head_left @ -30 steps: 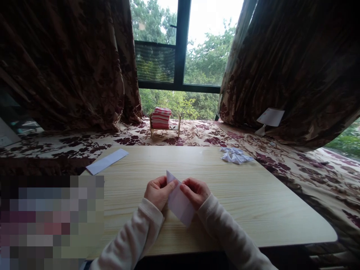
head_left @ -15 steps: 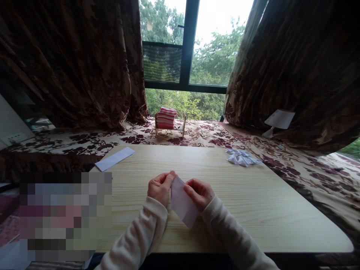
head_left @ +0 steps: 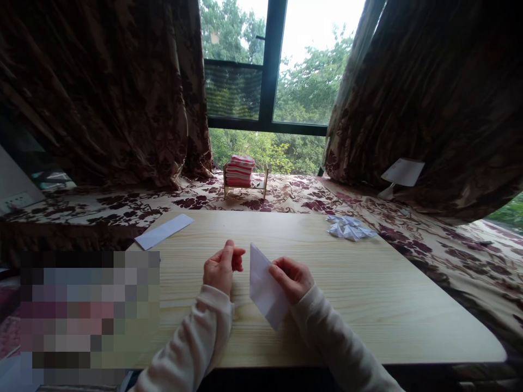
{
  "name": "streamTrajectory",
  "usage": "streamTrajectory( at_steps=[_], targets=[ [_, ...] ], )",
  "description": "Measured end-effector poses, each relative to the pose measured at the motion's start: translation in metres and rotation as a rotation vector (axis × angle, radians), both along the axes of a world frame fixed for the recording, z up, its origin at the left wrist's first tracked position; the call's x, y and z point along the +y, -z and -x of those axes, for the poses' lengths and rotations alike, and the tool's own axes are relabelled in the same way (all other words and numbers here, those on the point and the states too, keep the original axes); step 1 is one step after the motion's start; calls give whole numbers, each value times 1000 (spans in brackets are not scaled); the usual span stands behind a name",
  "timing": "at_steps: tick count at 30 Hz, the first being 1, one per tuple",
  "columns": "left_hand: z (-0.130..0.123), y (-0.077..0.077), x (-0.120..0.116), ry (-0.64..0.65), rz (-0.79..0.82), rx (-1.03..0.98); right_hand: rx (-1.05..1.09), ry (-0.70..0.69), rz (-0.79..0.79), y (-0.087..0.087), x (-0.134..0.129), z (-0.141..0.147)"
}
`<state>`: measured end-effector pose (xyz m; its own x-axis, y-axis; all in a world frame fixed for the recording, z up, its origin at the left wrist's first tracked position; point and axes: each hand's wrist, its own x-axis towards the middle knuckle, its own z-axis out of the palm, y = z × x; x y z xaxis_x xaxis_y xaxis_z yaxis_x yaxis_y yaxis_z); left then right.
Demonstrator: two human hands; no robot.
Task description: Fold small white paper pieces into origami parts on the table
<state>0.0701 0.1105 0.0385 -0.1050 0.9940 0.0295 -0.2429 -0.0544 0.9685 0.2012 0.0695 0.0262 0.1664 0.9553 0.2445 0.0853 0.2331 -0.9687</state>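
A folded sheet of white paper [head_left: 265,291] is held up over the table, its pointed corner at the top left. My right hand [head_left: 292,277] pinches its right edge between thumb and fingers. Just left of the paper, apart from it, is my left hand [head_left: 220,267]; its thumb points up, the fingers are partly curled with a gap to the thumb, and nothing is in it.
Both arms are above a pale wooden table [head_left: 368,305]. A white paper strip [head_left: 164,231] lies at its far left, a cluster of folded white paper pieces [head_left: 350,227] at its far right. Beyond are a small rack with striped cloths [head_left: 240,171] and a white lamp [head_left: 402,172].
My left hand has let go of the paper's top corner and moved a little to the left. My right hand keeps its pinch on the paper.
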Motion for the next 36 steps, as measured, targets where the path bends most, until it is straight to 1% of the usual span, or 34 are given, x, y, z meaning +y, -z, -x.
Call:
streamTrajectory(
  at_steps=[3, 5, 7, 10, 17, 22, 30, 33, 36],
  targets=[
    [-2, -4, -8, 173, -12, 70, 78, 43, 0, -1, 1, -3],
    [-5, -6, -13, 265, -18, 110, 101, 59, -9, -2, 1, -3],
    [-6, -7, -16, 324, -28, 133, 120, 71, -12, -3, 2, -4],
    [-5, -7, -17, 377, -44, 166, 162, 86, -10, -3, 3, -6],
    [-1, -8, -19, 366, -62, 258, 205, 125, -15, -2, 5, -9],
    [1, -8, -15, 344, -65, 232, 216, 156, -16, -3, 6, -13],
    [-2, -12, -15, 313, -33, 169, 111, 55, -5, -1, 2, -8],
    [-2, -12, -16, 290, -17, 169, 75, 43, 1, 1, 3, -7],
    [-3, -12, -17, 294, -5, 180, 89, 18, 21, 4, 7, -5]
  ],
)
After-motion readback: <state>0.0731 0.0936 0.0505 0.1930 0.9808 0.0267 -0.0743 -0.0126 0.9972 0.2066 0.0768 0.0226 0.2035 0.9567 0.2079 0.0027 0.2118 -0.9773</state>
